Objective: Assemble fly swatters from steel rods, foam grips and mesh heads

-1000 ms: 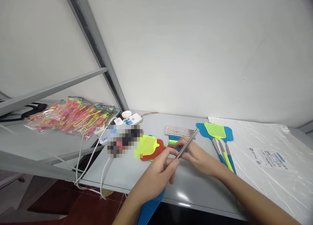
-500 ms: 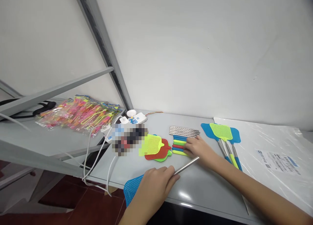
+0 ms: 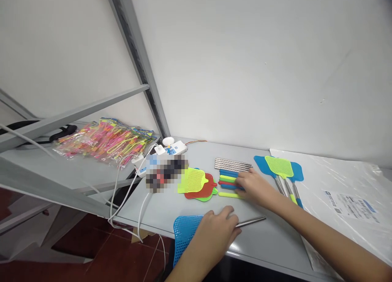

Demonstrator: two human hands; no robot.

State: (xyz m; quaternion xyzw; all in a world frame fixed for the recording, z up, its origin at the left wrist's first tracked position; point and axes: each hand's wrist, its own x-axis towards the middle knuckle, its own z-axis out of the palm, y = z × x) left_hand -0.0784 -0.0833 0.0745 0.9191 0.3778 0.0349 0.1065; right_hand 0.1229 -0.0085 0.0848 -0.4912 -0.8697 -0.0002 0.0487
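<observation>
A fly swatter with a blue mesh head (image 3: pixel 187 232) and a bare metal rod (image 3: pixel 252 222) is in my left hand (image 3: pixel 216 235), its fingers closed round the rod near the table's front edge. My right hand (image 3: pixel 255 188) lies over the right ends of a row of coloured handle grips (image 3: pixel 228 178). Its fingers are curled at the lower blue grip (image 3: pixel 229 186), partly hiding it. Just below, a yellow-green grip (image 3: pixel 229 195) lies apart from the row. Behind them several metal rods (image 3: pixel 232 165) lie side by side.
Loose swatter heads, yellow (image 3: pixel 196 180), red (image 3: pixel 210 186) and green, overlap left of the grips. Assembled swatters (image 3: pixel 279 167) lie at right beside a white plastic package (image 3: pixel 324 171). A power strip (image 3: pixel 177 148) with cables, a blurred patch and bagged colourful items (image 3: pixel 107 141) are leftward.
My left hand has turned the swatter, so the rod points more level to the right and more blue mesh shows. The yellow-green grip now lies separated from the row by a gap.
</observation>
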